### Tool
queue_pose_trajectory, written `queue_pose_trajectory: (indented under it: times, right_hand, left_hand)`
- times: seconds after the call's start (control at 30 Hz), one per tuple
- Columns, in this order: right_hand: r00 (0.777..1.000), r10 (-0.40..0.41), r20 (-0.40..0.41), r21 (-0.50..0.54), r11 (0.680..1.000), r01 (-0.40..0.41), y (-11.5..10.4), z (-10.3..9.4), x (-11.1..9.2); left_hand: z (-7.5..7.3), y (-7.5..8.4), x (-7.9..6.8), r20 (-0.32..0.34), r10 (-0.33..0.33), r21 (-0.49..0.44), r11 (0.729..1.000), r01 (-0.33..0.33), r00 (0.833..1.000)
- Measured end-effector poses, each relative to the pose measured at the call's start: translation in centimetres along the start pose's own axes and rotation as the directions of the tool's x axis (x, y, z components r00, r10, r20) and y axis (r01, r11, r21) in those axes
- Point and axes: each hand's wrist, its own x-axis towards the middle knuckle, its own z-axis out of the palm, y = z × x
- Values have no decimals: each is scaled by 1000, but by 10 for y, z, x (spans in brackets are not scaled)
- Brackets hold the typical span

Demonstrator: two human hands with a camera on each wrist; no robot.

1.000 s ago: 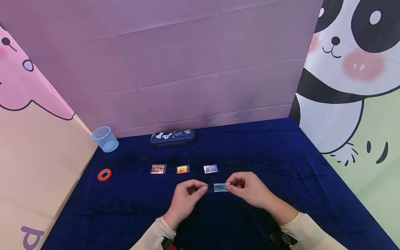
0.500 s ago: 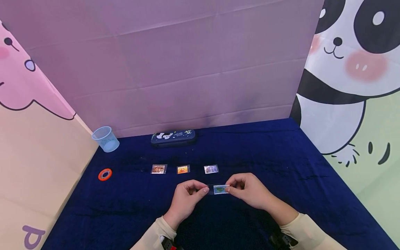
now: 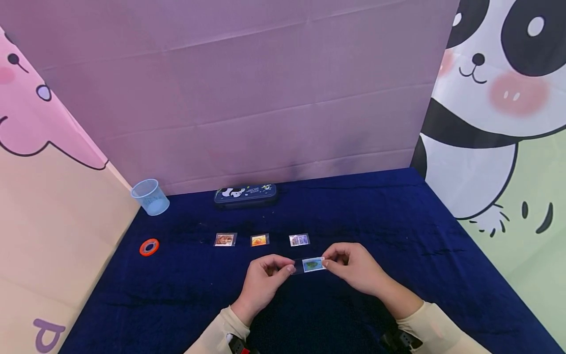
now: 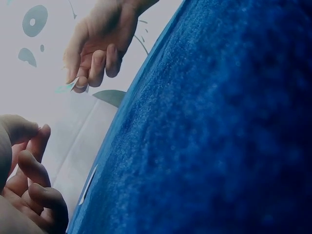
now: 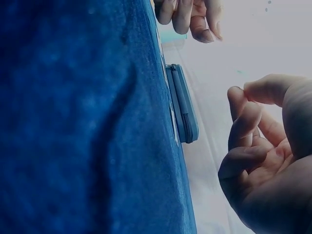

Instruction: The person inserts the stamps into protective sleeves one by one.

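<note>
In the head view my left hand [image 3: 265, 279] pinches the left end of a small clear plastic sleeve [image 3: 298, 267] between thumb and forefinger. My right hand [image 3: 355, 268] pinches the right edge of a small stamp [image 3: 313, 264] with a white border and a green shape on blue. The stamp meets the sleeve between the hands, above the cloth; I cannot tell how far it is inside. In the left wrist view the stamp's pale edge [image 4: 68, 87] shows at the right fingertips. The right wrist view shows both hands' fingers, but the stamp is hard to make out there.
Three sleeved stamps lie in a row beyond the hands: a brown one [image 3: 225, 239], an orange one [image 3: 259, 240] and a violet one [image 3: 299, 240]. Behind them is a dark blue panda case [image 3: 245, 194]. A blue cup [image 3: 151, 197] and an orange ring [image 3: 149, 247] stand at left.
My right hand has shifted slightly right and tilted the stamp, its right end now higher. More of the stamp shows. The left hand stays nearly still.
</note>
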Motion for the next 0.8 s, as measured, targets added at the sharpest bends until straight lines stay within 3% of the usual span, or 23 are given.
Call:
queue_pose_trajectory:
  times: [0.8]
  right_hand:
    - [999,-33,43,34,999,31,-3,-3,-1]
  left_hand:
    - [-1,0,0,25,-37,-32,999,38,999]
